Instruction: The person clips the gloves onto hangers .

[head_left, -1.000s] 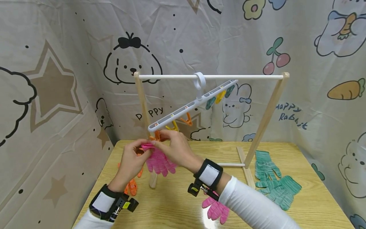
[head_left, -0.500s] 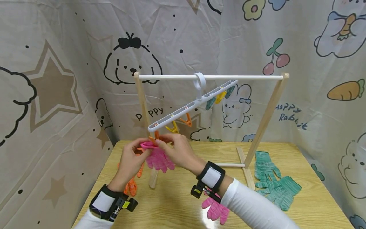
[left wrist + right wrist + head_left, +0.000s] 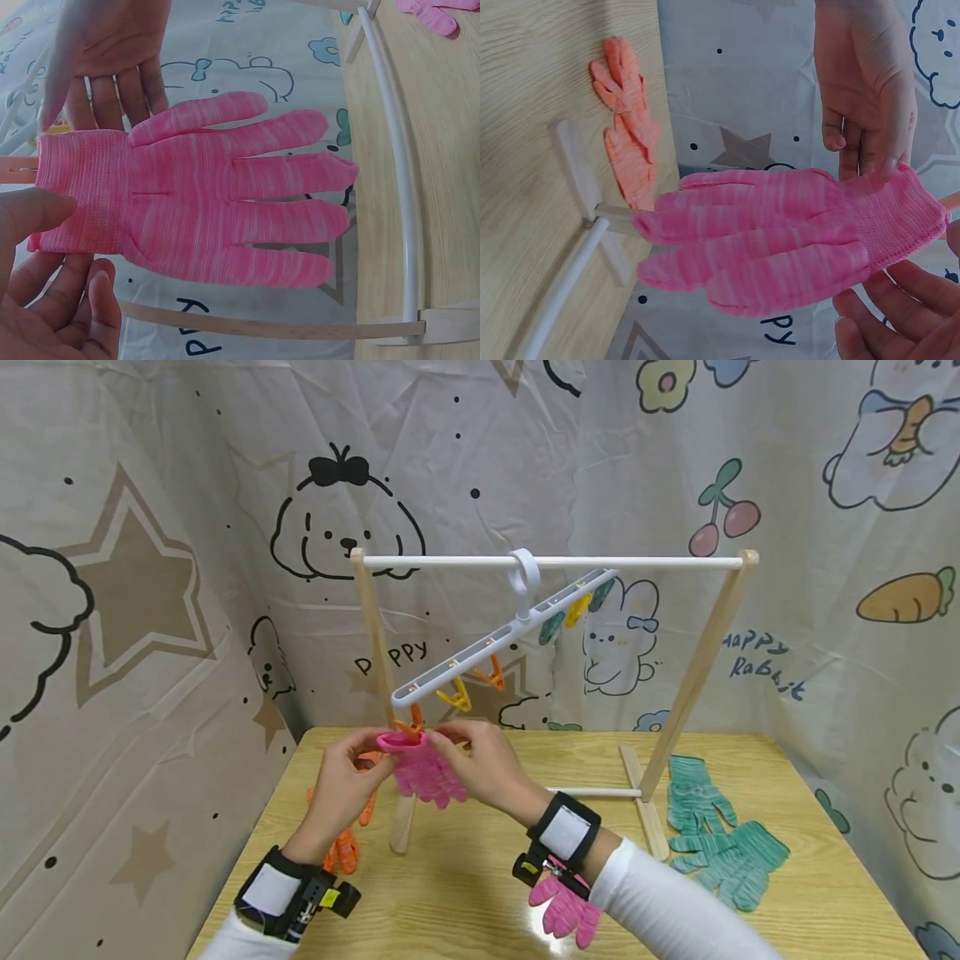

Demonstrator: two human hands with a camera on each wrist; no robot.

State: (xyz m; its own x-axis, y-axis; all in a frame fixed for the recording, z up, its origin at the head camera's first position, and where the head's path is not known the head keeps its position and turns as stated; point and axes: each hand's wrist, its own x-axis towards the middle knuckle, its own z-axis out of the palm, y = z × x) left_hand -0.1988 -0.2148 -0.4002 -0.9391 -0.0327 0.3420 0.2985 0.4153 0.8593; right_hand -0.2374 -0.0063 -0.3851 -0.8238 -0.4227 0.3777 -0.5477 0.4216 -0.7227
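Note:
A pink knitted glove [image 3: 427, 774] hangs below the low left end of a tilted white clip hanger [image 3: 472, 653], its fingers pointing down. At the cuff's opening sits an orange clothespin [image 3: 411, 725]. My left hand [image 3: 347, 777] pinches one side of the cuff, its thumb on the ribbing in the left wrist view. Opposite, my right hand [image 3: 483, 768] holds the other cuff edge, fingers behind it and thumb at the corner. In the right wrist view the glove [image 3: 780, 232] spreads out between both hands.
A wooden stand with a white rod [image 3: 637, 562] carries the hanger, which has yellow, orange and green clothespins. On the table lie green gloves [image 3: 731, 835] at right, orange gloves [image 3: 347, 850] at left and a second pink glove [image 3: 566, 910] in front, partly behind the right wrist.
My right hand has come off the orange clothespin and shifted right and down to the cuff's edge. The pink glove has moved slightly right, its cuff now spread wider below the clothespin.

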